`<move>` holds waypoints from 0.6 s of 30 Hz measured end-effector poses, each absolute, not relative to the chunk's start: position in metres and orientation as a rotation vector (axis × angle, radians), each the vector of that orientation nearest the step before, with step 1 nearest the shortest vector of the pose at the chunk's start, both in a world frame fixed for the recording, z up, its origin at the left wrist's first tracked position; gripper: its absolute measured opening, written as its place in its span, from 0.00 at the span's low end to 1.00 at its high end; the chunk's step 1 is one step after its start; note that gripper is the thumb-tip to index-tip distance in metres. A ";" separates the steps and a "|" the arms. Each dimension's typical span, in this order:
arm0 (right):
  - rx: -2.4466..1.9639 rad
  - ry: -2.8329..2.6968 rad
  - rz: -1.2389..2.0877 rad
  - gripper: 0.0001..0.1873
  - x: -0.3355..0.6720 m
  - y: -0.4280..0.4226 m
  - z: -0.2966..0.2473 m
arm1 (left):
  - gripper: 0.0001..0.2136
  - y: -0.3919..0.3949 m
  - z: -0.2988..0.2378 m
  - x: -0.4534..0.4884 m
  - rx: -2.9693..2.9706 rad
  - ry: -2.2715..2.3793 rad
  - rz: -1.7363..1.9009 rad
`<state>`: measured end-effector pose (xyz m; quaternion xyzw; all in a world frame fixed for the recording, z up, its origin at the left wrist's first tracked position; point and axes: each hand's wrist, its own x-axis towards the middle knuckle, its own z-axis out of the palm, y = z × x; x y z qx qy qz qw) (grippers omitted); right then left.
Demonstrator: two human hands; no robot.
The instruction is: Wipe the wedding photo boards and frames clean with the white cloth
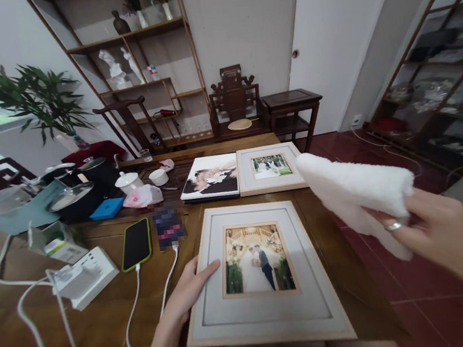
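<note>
A light wood picture frame (269, 318) with a wide pale mat and a wedding photo lies at the table's front edge, its near side jutting past it. My left hand (193, 287) grips its left side, the thumb on the face and the fingers hidden beneath. To the right, my right hand (433, 228) holds a folded white fluffy cloth (357, 179) in the air, apart from the picture frame. A ring shows on one finger. Behind lie a second picture frame (297, 181) and a flat photo panel (210, 179), side by side.
On the wooden table (107, 329), a phone (136, 244) charges by a white cable beside a power strip (93, 279). Pots (73, 198), a white lidded cup (128, 182) and a blue box (107, 209) stand back left. A chair (235, 98) is behind.
</note>
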<state>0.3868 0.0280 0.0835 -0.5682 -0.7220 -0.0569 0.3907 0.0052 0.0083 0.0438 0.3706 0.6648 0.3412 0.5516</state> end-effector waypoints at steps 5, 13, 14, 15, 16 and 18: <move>-1.209 -2.165 -0.571 0.10 0.376 0.030 0.087 | 0.21 0.022 0.040 0.012 1.198 1.671 0.781; -1.054 -2.311 -0.681 0.13 0.366 0.035 0.082 | 0.17 0.032 0.031 0.025 1.391 1.840 0.860; -1.022 -2.323 -0.636 0.16 0.359 0.034 0.077 | 0.17 0.031 0.031 0.026 1.417 1.855 0.870; -0.998 -2.357 -0.555 0.19 0.351 0.034 0.071 | 0.17 0.030 0.031 0.028 1.436 1.863 0.876; -0.988 -2.406 -0.449 0.21 0.342 0.034 0.063 | 0.17 0.028 0.031 0.028 1.464 1.867 0.879; -1.009 -2.493 -0.224 0.25 0.328 0.033 0.045 | 0.17 0.025 0.029 0.029 1.569 1.884 0.881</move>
